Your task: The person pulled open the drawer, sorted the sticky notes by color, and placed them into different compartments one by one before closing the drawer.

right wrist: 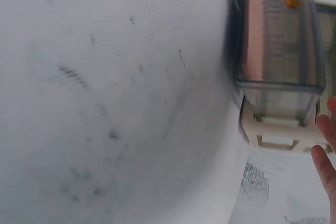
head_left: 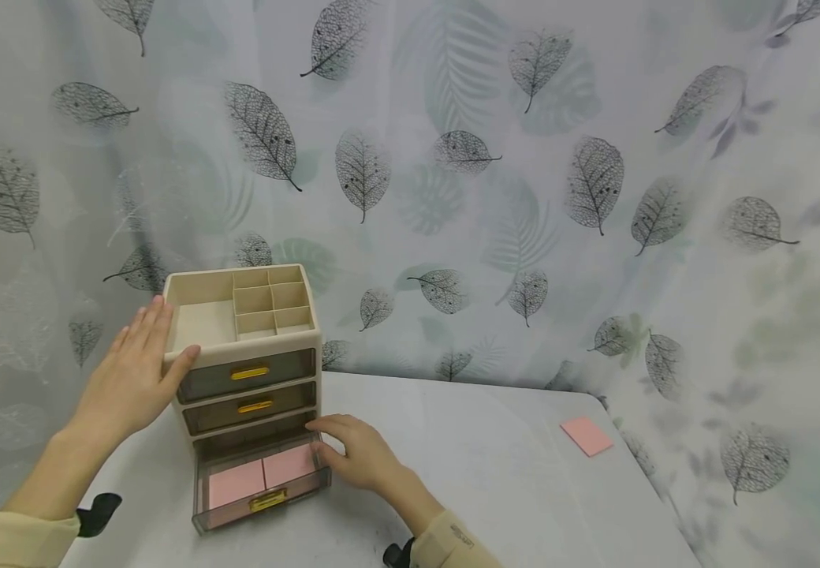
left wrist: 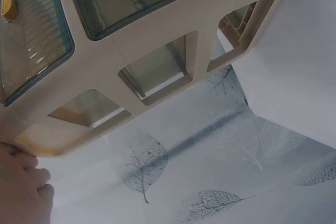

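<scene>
A cream desktop organizer (head_left: pixel 243 345) with three smoky see-through drawers stands at the left of the table. My left hand (head_left: pixel 136 371) rests along its top left edge, fingers straight, thumb over the front corner; in the left wrist view only the curled-looking knuckles (left wrist: pixel 23 184) show at the corner. The bottom drawer (head_left: pixel 261 493) is pulled out and holds two pink sticky note pads (head_left: pixel 236 483) side by side. My right hand (head_left: pixel 356 454) is at the drawer's right rim, fingers spread and loosely bent. In the right wrist view its fingertips (right wrist: pixel 326 129) are beside the drawer, nothing between them.
Another pink pad (head_left: pixel 586 436) lies on the white table (head_left: pixel 495 465) toward the far right. The organizer's top tray has several small compartments (head_left: pixel 273 298). A leaf-printed curtain (head_left: pixel 410 237) hangs behind and along the right side.
</scene>
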